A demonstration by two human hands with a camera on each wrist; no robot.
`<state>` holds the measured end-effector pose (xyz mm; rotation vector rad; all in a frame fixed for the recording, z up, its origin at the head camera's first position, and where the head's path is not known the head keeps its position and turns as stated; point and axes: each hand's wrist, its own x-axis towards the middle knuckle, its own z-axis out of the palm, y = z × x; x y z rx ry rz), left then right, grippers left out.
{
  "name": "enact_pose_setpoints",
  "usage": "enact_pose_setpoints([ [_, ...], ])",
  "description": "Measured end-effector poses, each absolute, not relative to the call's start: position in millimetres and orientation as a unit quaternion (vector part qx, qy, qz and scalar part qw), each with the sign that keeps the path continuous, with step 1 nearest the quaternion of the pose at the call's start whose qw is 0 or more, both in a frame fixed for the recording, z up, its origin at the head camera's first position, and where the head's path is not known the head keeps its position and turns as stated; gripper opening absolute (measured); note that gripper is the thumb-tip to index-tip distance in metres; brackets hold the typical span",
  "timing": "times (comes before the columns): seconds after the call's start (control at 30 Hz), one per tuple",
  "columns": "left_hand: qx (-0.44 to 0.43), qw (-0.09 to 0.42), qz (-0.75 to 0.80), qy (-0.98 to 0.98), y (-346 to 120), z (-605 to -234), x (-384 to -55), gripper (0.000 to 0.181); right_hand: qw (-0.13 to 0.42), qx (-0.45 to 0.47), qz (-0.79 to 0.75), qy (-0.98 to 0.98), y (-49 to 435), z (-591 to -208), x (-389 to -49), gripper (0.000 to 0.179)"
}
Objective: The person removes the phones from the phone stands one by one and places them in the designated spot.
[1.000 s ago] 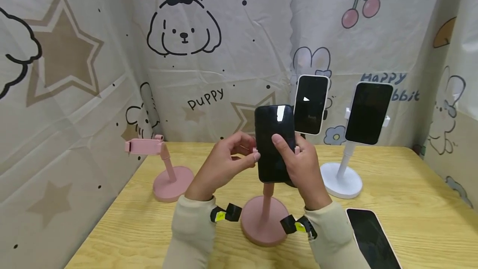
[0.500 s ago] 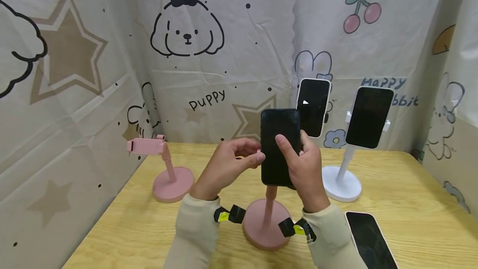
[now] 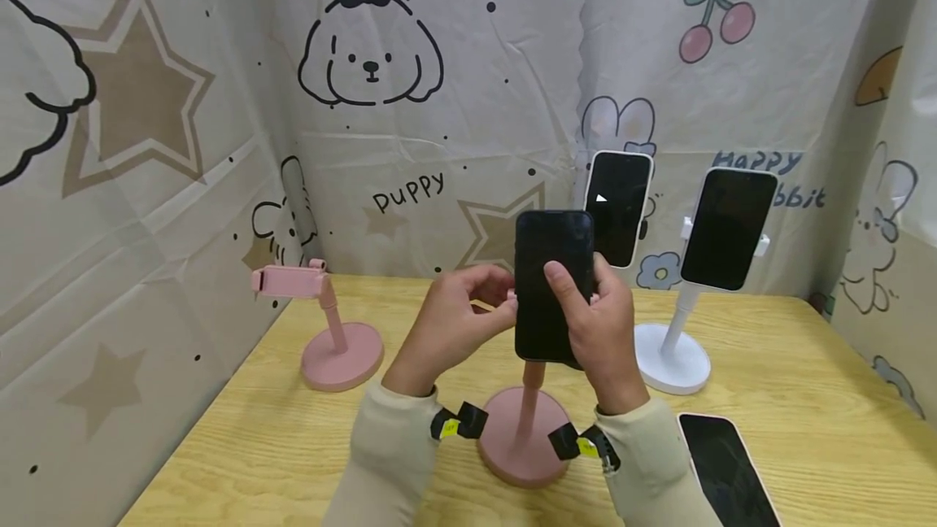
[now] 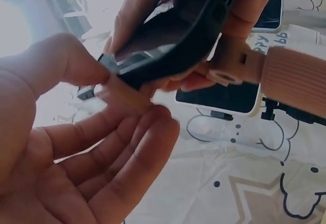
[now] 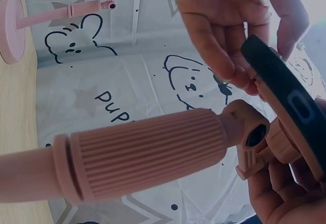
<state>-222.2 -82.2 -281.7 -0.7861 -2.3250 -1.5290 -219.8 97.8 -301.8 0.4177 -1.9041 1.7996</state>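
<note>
A black smartphone [image 3: 545, 234] stands upright in the clamp of a pink phone stand [image 3: 512, 437] at the middle of the table. My right hand [image 3: 603, 336] grips the phone's right side, its thumb lying on the screen and its fingers behind. At the phone's left edge, my left hand [image 3: 454, 328] pinches the stand's pink clamp arm [image 4: 125, 96] between thumb and fingers. The right wrist view shows the ribbed stem [image 5: 147, 152] and the hinge [image 5: 252, 127] beneath the clamp. Much of the clamp is hidden behind the phone in the head view.
Another pink stand [image 3: 340, 356] with no phone is at the left. A white stand [image 3: 669, 360] at the right holds a phone [image 3: 728, 230]. Behind the hands, another phone [image 3: 622, 210] is propped up. One phone [image 3: 728, 462] lies flat at the front right. Printed cloth [image 3: 439, 128] surrounds the table.
Phone and both hands have shifted slightly right in the head view, partly with the camera. The bright reflection on the screen has gone. Both hands keep their holds.
</note>
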Motion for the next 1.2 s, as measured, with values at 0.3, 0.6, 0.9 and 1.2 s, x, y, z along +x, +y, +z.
enact_pose_setpoints([
  [0.3,-0.274,0.211,-0.495,-0.797,-72,-278,-211,0.014,0.257,0.172,0.64,-0.704,98,-302,-222,0.033],
  [0.6,-0.282,0.204,-0.499,-0.794,-78,-279,-215,0.016,0.252,0.186,0.648,-0.694,99,-304,-222,0.03],
  [0.9,-0.266,0.162,-0.529,-0.79,-84,-280,-222,0.014,0.245,0.198,0.673,-0.67,100,-305,-223,0.029],
  [1.2,-0.253,0.135,-0.545,-0.788,-82,-279,-220,0.021,0.202,0.201,0.711,-0.643,104,-307,-221,0.031],
])
